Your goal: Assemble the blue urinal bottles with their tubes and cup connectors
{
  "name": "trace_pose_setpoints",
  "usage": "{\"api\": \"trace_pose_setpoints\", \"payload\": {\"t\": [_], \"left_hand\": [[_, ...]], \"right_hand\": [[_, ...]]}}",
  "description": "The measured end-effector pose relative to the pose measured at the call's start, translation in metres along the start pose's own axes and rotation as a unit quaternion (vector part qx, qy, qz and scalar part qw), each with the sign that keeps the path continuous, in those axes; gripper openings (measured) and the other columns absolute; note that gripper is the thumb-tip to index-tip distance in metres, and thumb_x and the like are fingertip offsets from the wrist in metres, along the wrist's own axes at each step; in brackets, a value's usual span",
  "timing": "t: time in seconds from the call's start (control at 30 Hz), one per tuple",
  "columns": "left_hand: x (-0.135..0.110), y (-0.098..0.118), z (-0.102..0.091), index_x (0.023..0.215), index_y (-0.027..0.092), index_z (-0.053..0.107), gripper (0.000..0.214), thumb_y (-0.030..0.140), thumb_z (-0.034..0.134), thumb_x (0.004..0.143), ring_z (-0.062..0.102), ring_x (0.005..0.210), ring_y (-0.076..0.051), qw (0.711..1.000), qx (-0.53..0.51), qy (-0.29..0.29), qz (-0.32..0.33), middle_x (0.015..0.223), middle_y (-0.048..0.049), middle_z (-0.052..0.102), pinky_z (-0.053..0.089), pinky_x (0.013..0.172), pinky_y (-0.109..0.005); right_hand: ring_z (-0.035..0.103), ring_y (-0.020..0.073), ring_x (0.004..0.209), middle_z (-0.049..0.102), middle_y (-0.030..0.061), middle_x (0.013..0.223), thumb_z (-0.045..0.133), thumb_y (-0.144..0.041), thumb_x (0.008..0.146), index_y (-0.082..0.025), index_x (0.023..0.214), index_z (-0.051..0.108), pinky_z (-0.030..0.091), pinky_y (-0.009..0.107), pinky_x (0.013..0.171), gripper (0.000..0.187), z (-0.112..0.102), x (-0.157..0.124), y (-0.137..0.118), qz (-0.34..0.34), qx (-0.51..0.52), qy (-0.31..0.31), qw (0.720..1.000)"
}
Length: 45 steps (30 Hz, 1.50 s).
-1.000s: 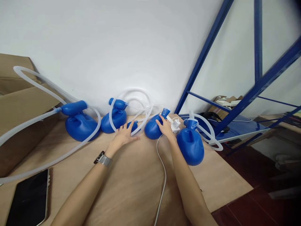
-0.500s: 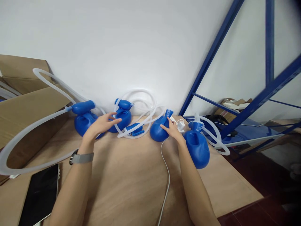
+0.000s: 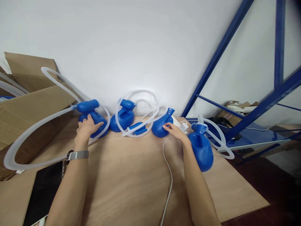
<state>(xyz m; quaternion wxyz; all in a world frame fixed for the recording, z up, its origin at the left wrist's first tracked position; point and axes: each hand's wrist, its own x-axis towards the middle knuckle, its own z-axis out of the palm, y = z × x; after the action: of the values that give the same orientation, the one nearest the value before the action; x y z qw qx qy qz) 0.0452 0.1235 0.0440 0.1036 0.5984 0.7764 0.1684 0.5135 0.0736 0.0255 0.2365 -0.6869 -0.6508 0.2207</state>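
Along the wall stand several blue plastic urinal bottles with clear hoses. My left hand (image 3: 86,128) is spread against the front of the leftmost bottle (image 3: 100,120), its thumb apart and its fingertips on the body; a firm grip does not show. Over that bottle's top lies a blue mouthpiece (image 3: 88,106) joined to a long hose (image 3: 33,124). My right hand (image 3: 176,131) is open, fingertips close to or touching a bottle (image 3: 160,127) without a mouthpiece on top. Between the hands are another bottle (image 3: 123,121) and a loose blue mouthpiece (image 3: 137,129).
One more blue bottle (image 3: 201,152) stands beside my right forearm. A cardboard box (image 3: 35,110) and a black-screened tablet (image 3: 44,191) are at the left. A white cable (image 3: 171,179) runs over the table, near a power strip (image 3: 176,123). Blue shelving (image 3: 216,56) rises at right.
My left hand has moved left and down from near the second bottle onto the leftmost one. My right hand has slid down from the neck of its bottle. The view has shifted slightly.
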Motion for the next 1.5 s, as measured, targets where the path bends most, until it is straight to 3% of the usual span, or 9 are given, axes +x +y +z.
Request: {"api": "trace_pose_setpoints", "payload": {"t": [0.13,0.23,0.5,0.63,0.77,0.9,1.13,1.33,1.5], "left_hand": [[-0.012,0.009,-0.007,0.170,0.026,0.018,0.103,0.071,0.057,0.085,0.037,0.149,-0.055,1.000,-0.002,0.000,-0.026,0.163,-0.0246,0.043,0.046,0.106,-0.071],[-0.015,0.011,-0.012,0.167,0.032,0.030,0.090,0.067,0.057,0.088,0.040,0.147,-0.054,1.000,0.011,-0.013,-0.023,0.163,-0.0213,0.046,0.047,0.104,-0.071],[-0.016,0.014,-0.015,0.162,0.030,0.039,0.080,0.059,0.059,0.091,0.053,0.138,-0.051,0.999,0.021,-0.008,-0.042,0.154,-0.0212,0.056,0.049,0.103,-0.067],[-0.025,0.012,-0.012,0.164,0.031,0.035,0.081,0.066,0.051,0.093,0.053,0.135,-0.055,0.999,0.011,-0.013,-0.035,0.156,-0.0217,0.052,0.049,0.098,-0.068],[-0.045,0.014,-0.002,0.163,0.026,0.035,0.081,0.070,0.039,0.096,0.043,0.142,-0.057,0.998,0.043,0.049,-0.005,0.151,-0.0271,0.055,0.048,0.098,-0.070],[-0.065,0.013,-0.001,0.158,0.018,0.043,0.077,0.066,0.036,0.099,0.066,0.112,-0.053,0.990,0.120,0.074,0.027,0.119,-0.0290,0.072,0.052,0.089,-0.065],[-0.092,-0.012,-0.016,0.160,0.023,0.039,0.072,0.061,0.038,0.099,0.070,0.104,-0.052,0.980,0.185,0.029,0.063,0.120,-0.0266,0.074,0.055,0.083,-0.060],[-0.114,-0.040,-0.023,0.166,0.025,0.032,0.087,0.073,0.042,0.094,0.073,0.097,-0.051,0.975,0.193,-0.005,0.112,0.104,-0.0242,0.076,0.054,0.079,-0.054],[-0.132,-0.056,-0.037,0.167,0.028,0.032,0.094,0.072,0.050,0.086,0.074,0.083,-0.044,0.970,0.147,-0.078,0.177,0.074,-0.0074,0.072,0.052,0.074,-0.043]], "right_hand": [[0.070,0.0274,0.105,0.076,0.0089,0.113,0.068,-0.055,0.092,-0.020,0.145,0.062,0.053,0.038,0.098,0.064,-0.015,-0.018,-0.006,-0.014,0.000,-0.124,0.992],[0.067,0.0314,0.118,0.073,0.0114,0.126,0.063,-0.061,0.094,-0.020,0.155,0.053,0.049,0.042,0.107,0.075,-0.022,-0.027,-0.012,-0.010,-0.027,-0.175,0.984],[0.064,0.0332,0.125,0.072,0.0099,0.130,0.054,-0.069,0.096,-0.026,0.156,0.052,0.045,0.045,0.113,0.074,-0.039,-0.046,-0.029,-0.016,-0.054,-0.210,0.976],[0.063,0.0329,0.126,0.071,0.0102,0.132,0.053,-0.069,0.096,-0.025,0.161,0.044,0.045,0.045,0.114,0.079,-0.041,-0.049,-0.030,-0.031,-0.046,-0.215,0.975],[0.061,0.0356,0.131,0.068,0.0129,0.138,0.053,-0.070,0.096,-0.022,0.162,0.043,0.042,0.046,0.118,0.082,-0.036,-0.040,-0.024,-0.012,-0.083,-0.230,0.970],[0.063,0.0333,0.126,0.068,0.0123,0.136,0.053,-0.068,0.097,-0.022,0.162,0.042,0.046,0.044,0.113,0.081,-0.030,-0.039,-0.033,-0.046,-0.066,-0.251,0.965],[0.062,0.0314,0.130,0.067,0.0121,0.140,0.058,-0.062,0.097,-0.025,0.164,0.041,0.045,0.043,0.114,0.079,-0.025,-0.062,-0.078,-0.153,-0.009,-0.276,0.949],[0.072,0.0307,0.112,0.077,0.0109,0.122,0.071,-0.047,0.092,-0.031,0.149,0.063,0.053,0.037,0.098,0.059,-0.010,-0.071,-0.100,-0.175,0.055,-0.289,0.940],[0.072,0.0286,0.116,0.073,0.0099,0.130,0.070,-0.049,0.095,-0.035,0.164,0.039,0.053,0.039,0.103,0.077,0.021,-0.062,-0.113,-0.198,0.052,-0.345,0.916]]}}
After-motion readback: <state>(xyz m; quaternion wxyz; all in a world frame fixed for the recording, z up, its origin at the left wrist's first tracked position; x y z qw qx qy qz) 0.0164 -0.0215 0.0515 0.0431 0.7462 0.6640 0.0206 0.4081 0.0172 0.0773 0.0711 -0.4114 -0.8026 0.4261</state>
